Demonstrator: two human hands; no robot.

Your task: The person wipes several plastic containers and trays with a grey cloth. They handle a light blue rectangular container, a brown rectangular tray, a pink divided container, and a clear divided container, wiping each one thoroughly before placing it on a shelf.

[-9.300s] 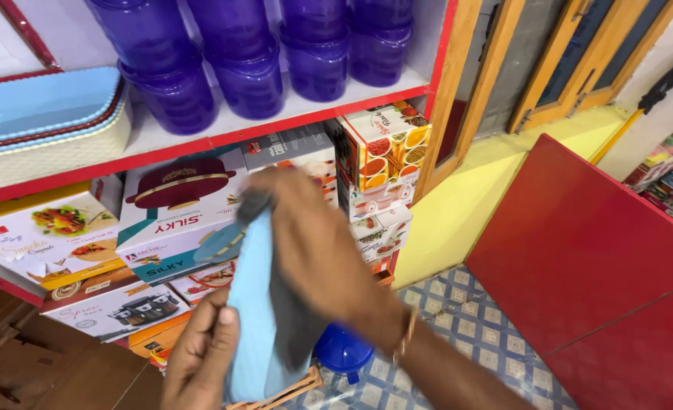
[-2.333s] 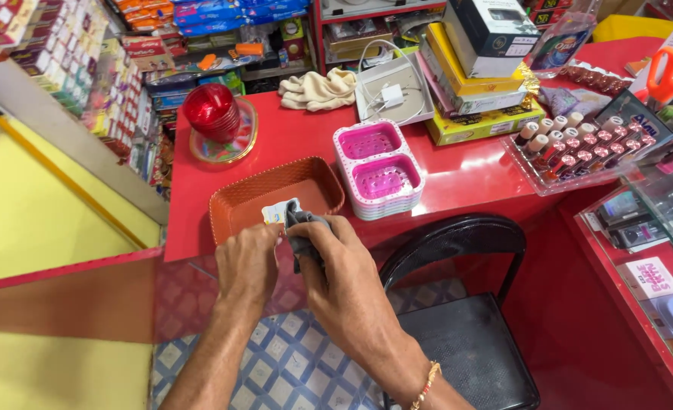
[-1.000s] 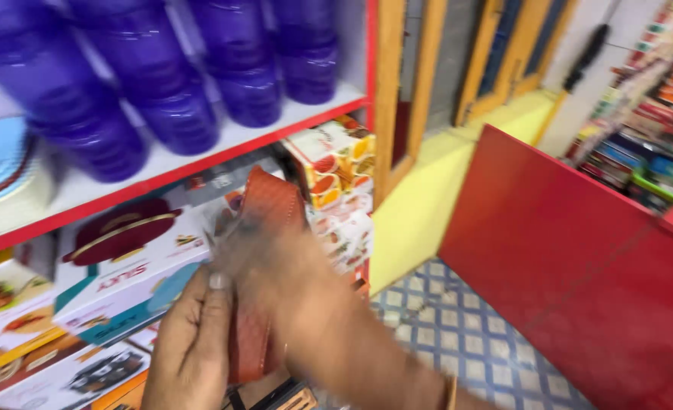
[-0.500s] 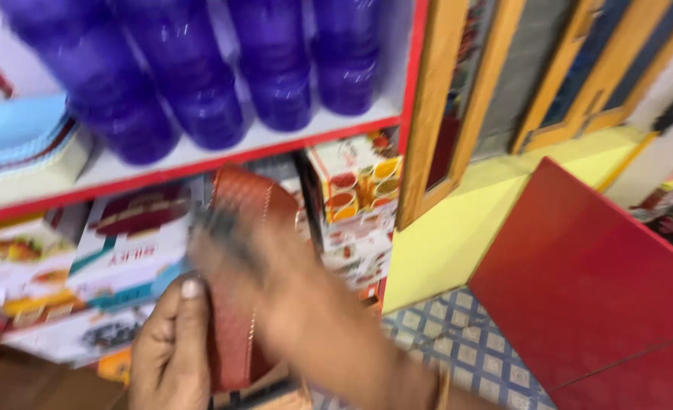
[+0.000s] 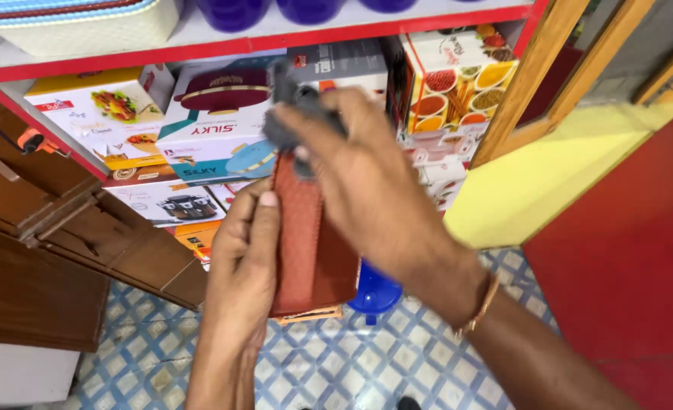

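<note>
While the brown-red woven tray point(image 5: 306, 235) is held on edge in front of the shelves, it is gripped along its left side by the left hand point(image 5: 244, 258), whose thumb is laid flat against the textured face near the upper corner and whose fingers are wrapped behind it, out of sight. The tray is thus clamped between thumb and fingers, with most of its body standing to the right of that grip and its lower edge hanging just above a blue funnel point(image 5: 374, 292) on the floor. A dark grey cloth point(image 5: 295, 114) is bunched in the right hand point(image 5: 374, 190), whose fingers are closed over it; the cloth is pressed against the top end of the tray, so the tray's upper edge lies directly under that hand. A beaded bracelet point(image 5: 479, 304) is worn on the right wrist.

Behind the hands, printed cardboard boxes point(image 5: 200, 137) of kitchenware are stacked under a red-edged shelf point(image 5: 276, 42), on which the bottoms of purple containers point(image 5: 234, 11) and a cream tray point(image 5: 86, 26) are seen. Dark wooden panels point(image 5: 40, 250) are leaned at the left, a red panel point(image 5: 633, 250) stands at the right, and blue-and-white patterned floor tiles point(image 5: 352, 364) are spread below.
</note>
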